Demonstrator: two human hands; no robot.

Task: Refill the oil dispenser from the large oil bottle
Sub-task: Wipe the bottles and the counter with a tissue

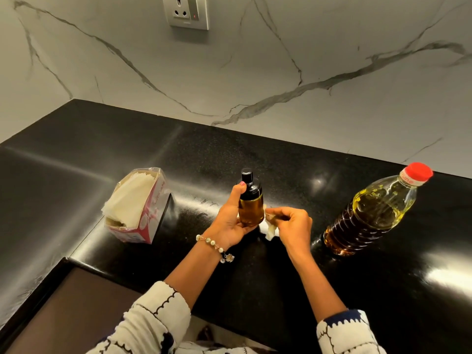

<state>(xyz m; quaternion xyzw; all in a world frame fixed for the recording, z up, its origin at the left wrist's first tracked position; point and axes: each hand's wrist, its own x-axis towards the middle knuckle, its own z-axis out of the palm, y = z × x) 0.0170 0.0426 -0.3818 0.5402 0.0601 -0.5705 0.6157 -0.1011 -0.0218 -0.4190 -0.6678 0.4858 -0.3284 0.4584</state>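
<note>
A small oil dispenser [251, 204] with a black cap and amber oil inside is held just above the black counter [178, 159]. My left hand [229, 221] grips its body, thumb up by the cap. My right hand [291, 226] pinches a crumpled white tissue [270, 229] against the dispenser's right side. The large oil bottle [370, 213], clear plastic with a red cap on, stands upright to the right, partly full of yellow oil.
An open pink-and-white tissue box [138, 208] sits to the left of my hands. The marble wall [255, 72] with a power socket [187, 11] rises behind the counter. The counter's front edge runs below my forearms.
</note>
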